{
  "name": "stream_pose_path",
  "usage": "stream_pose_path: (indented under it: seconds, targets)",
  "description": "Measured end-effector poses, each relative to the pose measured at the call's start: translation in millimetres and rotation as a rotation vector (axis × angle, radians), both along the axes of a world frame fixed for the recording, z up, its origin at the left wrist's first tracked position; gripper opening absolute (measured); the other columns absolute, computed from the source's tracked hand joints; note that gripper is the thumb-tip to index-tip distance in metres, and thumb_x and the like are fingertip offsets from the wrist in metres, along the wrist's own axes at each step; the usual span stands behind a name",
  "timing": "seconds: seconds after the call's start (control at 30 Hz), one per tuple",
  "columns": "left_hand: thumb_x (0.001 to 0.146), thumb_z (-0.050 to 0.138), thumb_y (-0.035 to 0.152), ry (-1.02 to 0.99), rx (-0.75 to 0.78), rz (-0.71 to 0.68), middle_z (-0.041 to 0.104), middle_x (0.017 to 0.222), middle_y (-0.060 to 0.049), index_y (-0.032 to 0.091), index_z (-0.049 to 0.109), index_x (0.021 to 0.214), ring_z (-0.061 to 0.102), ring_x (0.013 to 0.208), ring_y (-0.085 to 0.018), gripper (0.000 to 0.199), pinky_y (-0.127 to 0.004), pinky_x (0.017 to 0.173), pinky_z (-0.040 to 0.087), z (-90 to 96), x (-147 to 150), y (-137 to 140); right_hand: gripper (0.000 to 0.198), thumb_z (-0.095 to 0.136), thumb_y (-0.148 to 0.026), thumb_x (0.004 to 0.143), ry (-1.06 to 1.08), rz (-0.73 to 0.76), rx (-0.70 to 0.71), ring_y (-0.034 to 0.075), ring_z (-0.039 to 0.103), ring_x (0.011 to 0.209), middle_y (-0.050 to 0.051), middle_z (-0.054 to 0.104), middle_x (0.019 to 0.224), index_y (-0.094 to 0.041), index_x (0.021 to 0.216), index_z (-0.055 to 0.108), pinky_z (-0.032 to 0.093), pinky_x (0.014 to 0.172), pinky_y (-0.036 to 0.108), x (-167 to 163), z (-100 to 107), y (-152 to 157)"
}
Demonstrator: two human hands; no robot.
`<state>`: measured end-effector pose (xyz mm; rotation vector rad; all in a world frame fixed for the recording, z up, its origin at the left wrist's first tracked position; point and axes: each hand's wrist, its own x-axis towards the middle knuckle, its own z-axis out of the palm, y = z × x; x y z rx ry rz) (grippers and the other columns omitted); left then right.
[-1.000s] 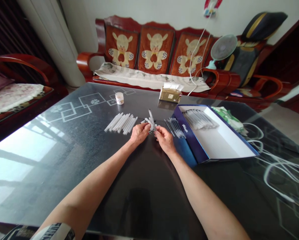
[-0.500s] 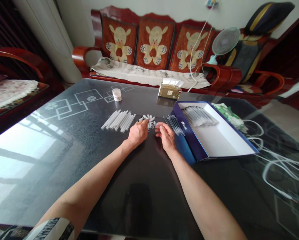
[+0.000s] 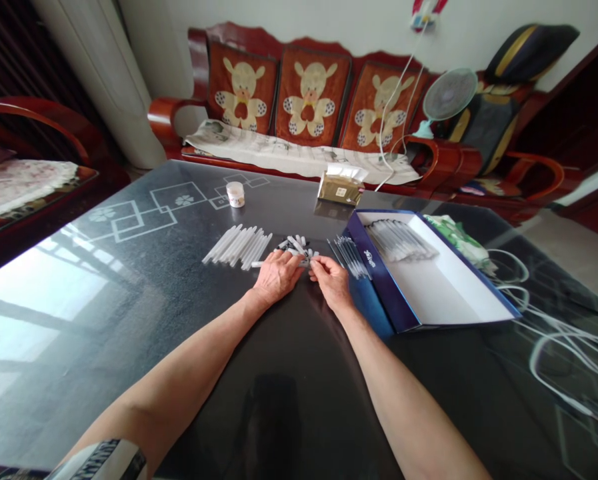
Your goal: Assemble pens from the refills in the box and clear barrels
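Observation:
My left hand (image 3: 279, 275) is closed around a white pen barrel (image 3: 257, 265), whose end sticks out to the left of the fingers. Close beside it, my right hand (image 3: 331, 279) pinches something small and pale at the barrel's other end; its kind is hidden by the fingertips. Just beyond both hands lies a small heap of white and black pen caps and small parts (image 3: 297, 243). A row of white pen barrels (image 3: 236, 245) lies to the left. Dark, thin pen refills (image 3: 351, 257) lie to the right, against the box.
A blue open box (image 3: 459, 280) with a white inside holds a row of pens (image 3: 401, 240). A tissue pack (image 3: 339, 187) and a small white tub (image 3: 235, 194) stand farther back. White cables (image 3: 553, 327) and a green-and-white bag (image 3: 456, 237) lie right of the box.
My left hand has turned flatter and now has a barrel lying sideways in it. My right fingers have closed into a pinch at the barrel's end. The view has tipped slightly upward.

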<state>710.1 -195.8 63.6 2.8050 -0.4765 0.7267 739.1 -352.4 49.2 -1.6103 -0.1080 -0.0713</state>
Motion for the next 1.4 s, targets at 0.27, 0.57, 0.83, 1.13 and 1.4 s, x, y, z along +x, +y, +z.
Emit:
stream_pose_path:
  seconds: [0.27,0.57,0.83,1.13,1.4]
  targets:
    - [0.096,0.04,0.034,-0.067,-0.023,0.001,0.063,0.084,-0.007,0.019,0.065,0.102,0.055,0.082,-0.021,0.029,-0.033,0.075,0.039,1.1,0.4,-3.4,0.04,0.061,-0.057,0.074,0.031,-0.008,-0.141,0.014,0.062,0.058,0.002,0.067,0.067,-0.017,0.081,0.067,0.047,0.045,0.02,-2.8,8.3,2.3]
    - [0.097,0.038,0.038,-0.049,-0.038,0.0,0.062,0.077,-0.005,0.02,0.065,0.099,0.054,0.075,-0.018,0.033,-0.029,0.069,0.039,5.5,-1.2,-4.6,0.035,0.066,-0.049,0.074,0.009,0.063,-0.008,0.013,0.063,0.066,0.002,0.069,0.075,-0.018,0.088,0.069,0.051,0.055,0.022,-3.7,9.2,-2.8]
    - [0.098,0.034,0.041,-0.036,-0.024,0.015,0.062,0.078,-0.006,0.021,0.066,0.1,0.055,0.079,-0.02,0.037,-0.031,0.071,0.038,0.6,2.8,0.1,0.037,0.067,-0.044,0.072,-0.054,0.087,-0.035,0.015,0.063,0.077,0.003,0.069,0.094,-0.021,0.101,0.066,0.055,0.058,0.023,-3.9,7.9,-1.9]
    - [0.097,0.035,0.041,0.0,0.003,0.029,0.062,0.081,-0.007,0.023,0.065,0.102,0.054,0.084,-0.022,0.035,-0.034,0.076,0.036,0.9,5.4,0.3,0.035,0.06,-0.049,0.075,-0.03,0.027,-0.137,0.016,0.064,0.067,0.003,0.068,0.074,-0.018,0.09,0.068,0.053,0.052,0.024,-2.8,7.9,3.6]
    - [0.097,0.036,0.04,-0.03,0.013,0.04,0.062,0.08,-0.006,0.023,0.066,0.1,0.053,0.082,-0.022,0.035,-0.035,0.076,0.034,-0.6,7.0,1.5,0.04,0.061,-0.05,0.074,-0.015,0.0,-0.14,0.016,0.064,0.07,0.005,0.068,0.089,-0.019,0.098,0.064,0.052,0.048,0.022,-1.6,9.1,2.8]
